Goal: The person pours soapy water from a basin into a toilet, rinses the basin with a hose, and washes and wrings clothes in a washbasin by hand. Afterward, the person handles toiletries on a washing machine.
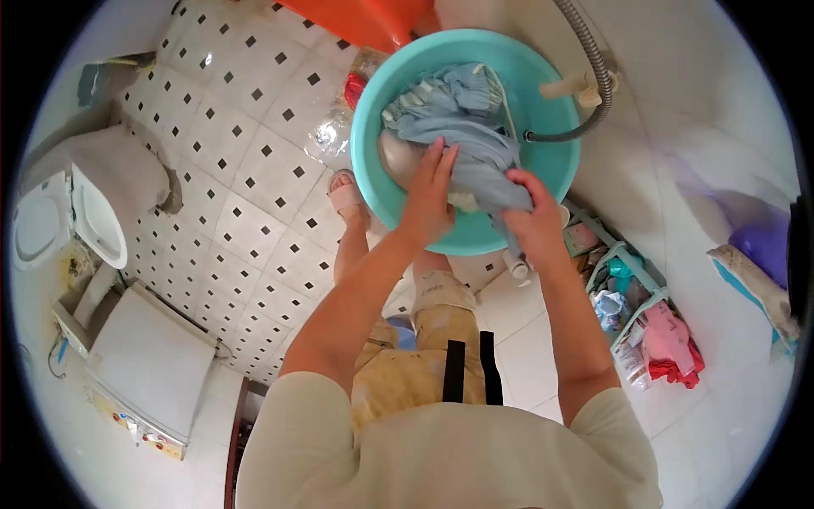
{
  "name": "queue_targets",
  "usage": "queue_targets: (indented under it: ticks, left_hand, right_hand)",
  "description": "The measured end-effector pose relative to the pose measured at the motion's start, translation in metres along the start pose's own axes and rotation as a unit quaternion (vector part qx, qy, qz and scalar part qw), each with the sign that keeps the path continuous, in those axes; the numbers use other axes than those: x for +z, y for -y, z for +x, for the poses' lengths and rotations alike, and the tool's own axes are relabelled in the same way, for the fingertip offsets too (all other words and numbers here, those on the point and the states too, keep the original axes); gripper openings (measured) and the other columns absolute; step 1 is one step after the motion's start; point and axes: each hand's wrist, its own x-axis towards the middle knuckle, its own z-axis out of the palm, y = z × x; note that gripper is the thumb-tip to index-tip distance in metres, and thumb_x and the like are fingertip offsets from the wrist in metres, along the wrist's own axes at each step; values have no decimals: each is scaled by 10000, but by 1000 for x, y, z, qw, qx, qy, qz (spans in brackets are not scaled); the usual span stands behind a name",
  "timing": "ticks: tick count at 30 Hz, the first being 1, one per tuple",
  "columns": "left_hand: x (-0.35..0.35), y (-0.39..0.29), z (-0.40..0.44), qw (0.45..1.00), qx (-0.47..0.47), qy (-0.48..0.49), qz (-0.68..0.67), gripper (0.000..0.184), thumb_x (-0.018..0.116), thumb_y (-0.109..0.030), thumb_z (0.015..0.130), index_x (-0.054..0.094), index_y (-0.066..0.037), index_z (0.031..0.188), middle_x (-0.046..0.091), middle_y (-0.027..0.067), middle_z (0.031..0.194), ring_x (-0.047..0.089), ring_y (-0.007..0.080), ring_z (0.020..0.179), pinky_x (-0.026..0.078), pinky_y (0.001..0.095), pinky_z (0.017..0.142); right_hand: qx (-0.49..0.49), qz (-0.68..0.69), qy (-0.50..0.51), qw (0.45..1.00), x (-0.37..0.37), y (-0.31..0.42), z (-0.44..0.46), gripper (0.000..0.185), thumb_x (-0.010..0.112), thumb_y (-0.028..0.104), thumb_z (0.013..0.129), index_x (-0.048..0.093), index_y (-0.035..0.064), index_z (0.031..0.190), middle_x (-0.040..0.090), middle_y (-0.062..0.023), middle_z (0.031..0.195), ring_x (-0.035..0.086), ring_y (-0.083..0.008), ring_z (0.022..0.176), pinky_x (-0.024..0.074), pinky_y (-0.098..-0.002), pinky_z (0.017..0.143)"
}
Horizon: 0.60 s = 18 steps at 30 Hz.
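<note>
A turquoise basin (363, 170) holds a wet-looking grey-blue garment (475, 144) with a gathered, elastic-like edge and a pale cord. My left hand (431, 199) lies on the near left part of the garment, its fingers stretched out. At the basin's near right side, my right hand (536, 216) has its fingers wrapped round a bunched part of the cloth. A narrow end of fabric hangs below that hand, outside the rim. Something whitish (398, 159) shows beneath the garment on the left; I cannot make out what it is.
A flexible metal hose (604, 93) dips into the basin from the right. Beside the wall, a rack (653, 293) holds bottles and cloths. An orange object (365, 19) stands behind the basin. Left are a toilet (97, 216) and a white washing machine (153, 360). The floor looks wet.
</note>
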Motion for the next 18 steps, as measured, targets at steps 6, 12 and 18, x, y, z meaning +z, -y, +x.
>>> queue_targets:
  ticks: [6,12,18]
  left_hand:
    - [-3,-47,12,990,17,-111,-84,979,739,-34,471,268,-54,1330,172,221,1385,222,403,1254,237,438,1008]
    - [-31,-93,47,974,97,-115,-167,769,748,-131,521,413,-125,1213,367,185,1271,380,366,1155,327,435,920]
    - [-65,-69,73,979,39,94,-177,529,674,-113,632,489,-48,1123,579,143,1055,547,330,989,444,379,830]
  right_hand:
    - [-80,34,-9,996,-30,103,-77,393,611,63,568,539,28,953,515,-29,918,484,-117,855,386,-253,781]
    - [-179,167,-39,969,-68,113,-124,337,635,165,539,491,55,823,514,-92,898,483,-214,912,376,-357,845]
    - [-163,204,-92,961,-65,92,-90,408,622,204,666,527,-12,999,535,-121,939,514,-232,937,381,-363,873]
